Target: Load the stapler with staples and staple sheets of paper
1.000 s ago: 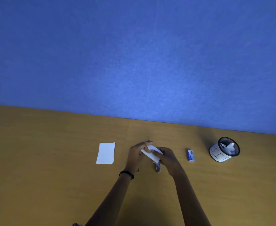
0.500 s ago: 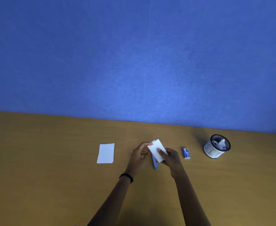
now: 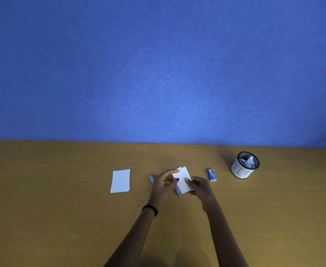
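Both hands hold a small set of white paper sheets (image 3: 183, 180) tilted above the middle of the wooden table (image 3: 62, 218). My left hand (image 3: 163, 185) pinches the sheets' upper left edge, and my right hand (image 3: 199, 186) grips their lower right corner. A blue stapler (image 3: 178, 192) lies on the table under the hands, mostly hidden; a bluish bit (image 3: 152, 179) shows left of my left hand. A small blue staple box (image 3: 212, 174) lies to the right. A stack of white paper (image 3: 120, 180) lies to the left.
A white cup with a black rim (image 3: 244, 168), holding crumpled paper, stands at the right near the blue wall (image 3: 158, 74). I wear a black band on my left wrist (image 3: 150, 209).
The sheets have been lifted and turned flatter toward the camera, held higher between both hands. The view shifted, so the cup and box appear further left.
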`<state>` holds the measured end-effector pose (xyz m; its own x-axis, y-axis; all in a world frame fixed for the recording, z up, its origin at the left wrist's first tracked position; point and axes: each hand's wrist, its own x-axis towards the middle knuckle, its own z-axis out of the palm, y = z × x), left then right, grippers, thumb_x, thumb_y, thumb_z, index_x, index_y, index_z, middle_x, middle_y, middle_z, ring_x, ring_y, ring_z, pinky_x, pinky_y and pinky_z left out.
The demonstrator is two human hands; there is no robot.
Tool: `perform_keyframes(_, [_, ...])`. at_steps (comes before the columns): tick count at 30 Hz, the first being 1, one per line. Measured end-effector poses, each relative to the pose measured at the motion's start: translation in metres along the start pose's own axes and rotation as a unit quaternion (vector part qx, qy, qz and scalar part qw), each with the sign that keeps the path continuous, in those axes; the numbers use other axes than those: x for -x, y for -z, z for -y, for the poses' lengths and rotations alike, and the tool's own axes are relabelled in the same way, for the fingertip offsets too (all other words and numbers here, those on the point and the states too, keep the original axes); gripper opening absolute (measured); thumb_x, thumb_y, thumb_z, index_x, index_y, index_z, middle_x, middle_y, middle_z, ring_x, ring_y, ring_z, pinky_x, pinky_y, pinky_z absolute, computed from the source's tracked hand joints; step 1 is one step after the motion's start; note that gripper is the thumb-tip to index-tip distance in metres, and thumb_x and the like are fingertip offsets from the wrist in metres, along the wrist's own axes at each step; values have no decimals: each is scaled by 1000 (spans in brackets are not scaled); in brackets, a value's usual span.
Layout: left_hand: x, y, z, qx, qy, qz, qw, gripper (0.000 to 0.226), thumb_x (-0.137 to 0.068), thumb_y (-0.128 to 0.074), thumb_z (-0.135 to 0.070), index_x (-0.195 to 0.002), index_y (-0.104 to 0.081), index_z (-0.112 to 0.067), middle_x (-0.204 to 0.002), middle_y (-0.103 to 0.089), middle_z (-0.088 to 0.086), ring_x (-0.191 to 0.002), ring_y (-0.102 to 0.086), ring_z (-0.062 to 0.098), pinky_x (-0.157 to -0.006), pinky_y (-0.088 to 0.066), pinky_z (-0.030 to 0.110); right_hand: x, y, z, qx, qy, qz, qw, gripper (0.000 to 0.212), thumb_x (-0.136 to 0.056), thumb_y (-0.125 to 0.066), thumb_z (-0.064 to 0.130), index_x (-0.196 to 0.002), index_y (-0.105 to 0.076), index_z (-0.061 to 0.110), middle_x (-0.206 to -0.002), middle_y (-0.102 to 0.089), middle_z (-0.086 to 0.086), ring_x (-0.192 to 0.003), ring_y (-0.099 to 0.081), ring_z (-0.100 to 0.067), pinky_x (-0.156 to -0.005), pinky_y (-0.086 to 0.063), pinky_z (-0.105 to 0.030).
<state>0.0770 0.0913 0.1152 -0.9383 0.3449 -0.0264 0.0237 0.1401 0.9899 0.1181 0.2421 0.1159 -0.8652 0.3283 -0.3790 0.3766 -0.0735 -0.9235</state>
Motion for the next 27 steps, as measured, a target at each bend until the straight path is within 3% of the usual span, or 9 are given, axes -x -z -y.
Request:
perform_keyframes(2, [2, -2, 0, -22, -2, 19, 1000, 33, -89, -60, -7, -115, -60, -27, -104, -64, -14, -92, -61, -5, -77, -54, 18, 5, 3, -1, 21, 21, 2, 1000, 6, -86, -62, 7, -87, -68, 7, -81, -67, -6, -70, -61, -11, -55, -51, -17])
perform_keyframes(5, [5, -5, 6, -40, 7, 30, 999, 35, -89, -59, -4, -121, -54, -20, -116, -61, -11, -101, -61, 3, -74, -52, 13, 10, 2, -3, 59, 57, -10, 997, 20, -83, -59, -3, -101, -67, 4, -88, -68, -6, -75, -61, -12, -59, -50, -19])
perform_keyframes(10, [10, -13, 17, -76, 34, 8, 996, 6, -86, -59, 1, -83, -56, -4, -77, -59, 1, -70, -53, 8, -61, -42, 9, 23, -5, -14, 134, 98, -72, 983, 18, -81, -58, -3, -91, -71, 6, -83, -68, 0, -69, -58, -7, -55, -42, -8])
perform_keyframes(13, [15, -16, 21, -81, 29, 15, 996, 15, -87, -59, 1, -73, -52, 1, -69, -51, 7, -65, -44, 9, -56, -36, 11, 33, -7, -24, 152, 113, -88, 978, 20, -82, -58, -5, -88, -71, 9, -87, -69, 0, -76, -60, -9, -60, -43, -8])
perform_keyframes(17, [19, -20, 24, -93, 44, 4, 995, 28, -86, -59, -3, -64, -43, -11, -61, -45, -1, -57, -39, 3, -55, -32, 15, 44, -4, -32, 185, 144, -56, 970, 35, -82, -49, -12, -106, -69, 5, -107, -69, -6, -94, -63, -15, -79, -55, -30])
perform_keyframes(18, [19, -21, 23, -93, 51, -3, 994, 31, -85, -59, -2, -62, -41, -12, -60, -43, 0, -57, -38, 4, -54, -31, 16, 46, -3, -33, 201, 150, -39, 967, 39, -83, -48, -11, -113, -66, 7, -113, -67, -6, -101, -62, -17, -84, -54, -32])
perform_keyframes(21, [17, -23, 19, -101, 73, -11, 992, 29, -84, -60, -2, -62, -43, -8, -61, -45, 7, -60, -40, 12, -55, -32, 23, 54, 0, -32, 276, 176, 17, 945, 51, -87, -49, -2, -135, -48, 15, -131, -55, 2, -118, -50, -8, -88, -37, -4])
perform_keyframes(22, [15, -23, 17, -105, 74, -11, 992, 27, -84, -62, -3, -61, -47, -6, -61, -48, 9, -59, -43, 14, -54, -33, 23, 55, 1, -31, 295, 192, 33, 935, 54, -89, -50, 1, -140, -40, 16, -137, -49, 3, -122, -46, -8, -88, -33, -3])
perform_keyframes(27, [5, -29, 2, -98, 52, 1, 994, 21, -83, -64, -4, -64, -65, 4, -63, -63, 23, -60, -56, 20, -58, -44, 32, 55, -4, -34, 415, 201, 35, 887, 66, -94, -41, 7, -149, -6, 17, -146, -34, -4, -129, -37, -20, -95, -40, -25])
